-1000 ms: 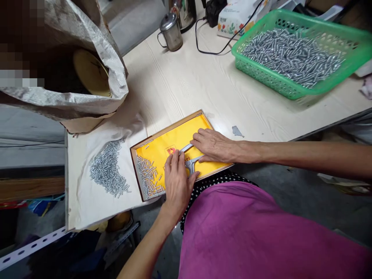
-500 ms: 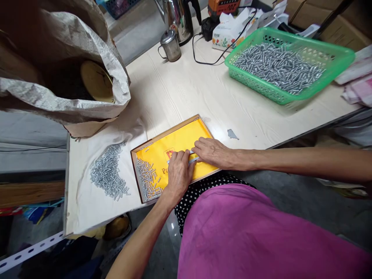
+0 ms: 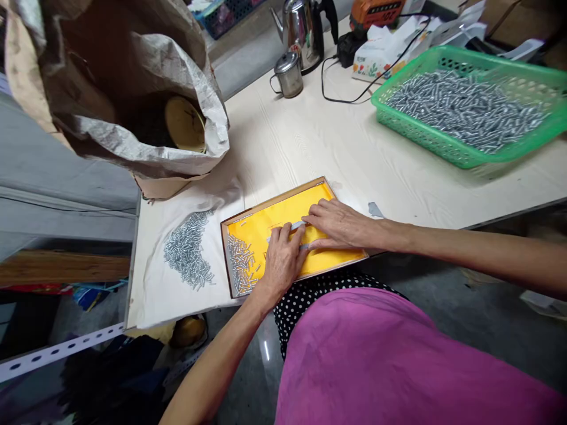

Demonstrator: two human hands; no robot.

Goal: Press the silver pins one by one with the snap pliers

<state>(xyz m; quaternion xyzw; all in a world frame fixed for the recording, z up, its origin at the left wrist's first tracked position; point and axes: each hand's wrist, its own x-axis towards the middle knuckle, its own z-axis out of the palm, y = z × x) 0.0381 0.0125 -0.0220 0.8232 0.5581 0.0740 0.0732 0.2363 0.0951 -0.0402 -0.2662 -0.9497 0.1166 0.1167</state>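
Note:
A shallow tray [image 3: 273,202] with a yellow bottom lies at the table's front edge, tilted in my view. Small silvery metal pins [image 3: 240,267] are heaped at its left end. Over the middle of the tray, my left hand [image 3: 283,260] is closed on a pale grey strip [image 3: 297,225], whose full shape my fingers hide. My right hand [image 3: 339,225] holds the strip's right side, fingertips at the far edge and thumb at the near one. Left of the tray, more pins [image 3: 188,251] are piled on a white cloth [image 3: 150,295].
A large open paper sack [image 3: 177,177] stands at the back left. At the back right is a green plastic basket [image 3: 425,141] full of pins. Behind are a lidded metal cup [image 3: 289,77], a kettle [image 3: 303,35], a black cable [image 3: 341,101] and a tissue pack [image 3: 372,62].
The whole scene has shifted rightward as my head turned. My right thumb has spread away from its fingers along the strip. My left hand stays over the tray's middle.

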